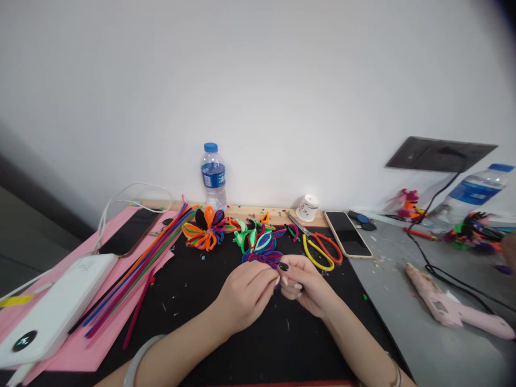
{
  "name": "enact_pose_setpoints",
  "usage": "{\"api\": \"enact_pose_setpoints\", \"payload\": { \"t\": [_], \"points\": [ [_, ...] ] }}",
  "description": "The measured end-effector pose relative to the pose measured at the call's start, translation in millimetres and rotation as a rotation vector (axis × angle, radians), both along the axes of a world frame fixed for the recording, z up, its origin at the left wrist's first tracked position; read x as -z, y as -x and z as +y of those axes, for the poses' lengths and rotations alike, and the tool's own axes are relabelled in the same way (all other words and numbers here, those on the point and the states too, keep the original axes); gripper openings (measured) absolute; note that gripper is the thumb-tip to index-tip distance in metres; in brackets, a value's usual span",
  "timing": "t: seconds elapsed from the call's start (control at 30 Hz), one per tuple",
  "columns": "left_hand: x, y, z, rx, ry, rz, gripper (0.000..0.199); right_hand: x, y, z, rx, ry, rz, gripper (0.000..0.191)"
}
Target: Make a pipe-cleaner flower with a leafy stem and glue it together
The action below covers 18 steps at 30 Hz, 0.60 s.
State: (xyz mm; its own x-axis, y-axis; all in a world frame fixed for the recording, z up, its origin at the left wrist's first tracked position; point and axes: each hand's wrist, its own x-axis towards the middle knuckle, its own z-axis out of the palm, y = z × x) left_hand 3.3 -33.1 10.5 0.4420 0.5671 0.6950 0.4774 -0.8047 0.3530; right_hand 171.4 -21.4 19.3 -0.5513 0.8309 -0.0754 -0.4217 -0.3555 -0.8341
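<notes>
The purple loops (264, 257) of fuzzy stem, tinged blue at the left, fanned out beyond the knuckles, their near end hidden where the fingertips of the left hand (252, 293) and right hand (303, 285) pinched together around it. Directly behind, the green bunch (253, 241), with mint and blue loops, lay splayed on the black mat (193, 301); any join between them was unclear.
</notes>
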Motion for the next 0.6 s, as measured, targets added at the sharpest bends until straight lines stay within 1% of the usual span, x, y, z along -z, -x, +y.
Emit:
{"api": "enact_pose_setpoints", "payload": {
  "t": [0.1,0.23,0.37,0.6],
  "points": [
    [-1.1,-1.1,0.7,-0.028,-0.011,0.005,0.015,-0.6,1.8,0.4,0.007,-0.005,-0.03,0.024],
    [-2.1,-2.8,0.8,-0.064,-0.012,0.011,0.011,-3.3,3.5,0.4,-0.016,0.012,-0.041,0.025],
    [-1.3,-3.2,1.3,-0.068,-0.023,-0.04,0.009,-4.0,3.3,-0.1,-0.048,0.043,-0.035,0.026],
    [0.7,-1.4,2.2,-0.076,-0.036,-0.081,0.011,-2.3,0.3,-0.1,-0.103,0.065,0.041,0.024]
  ]
}}
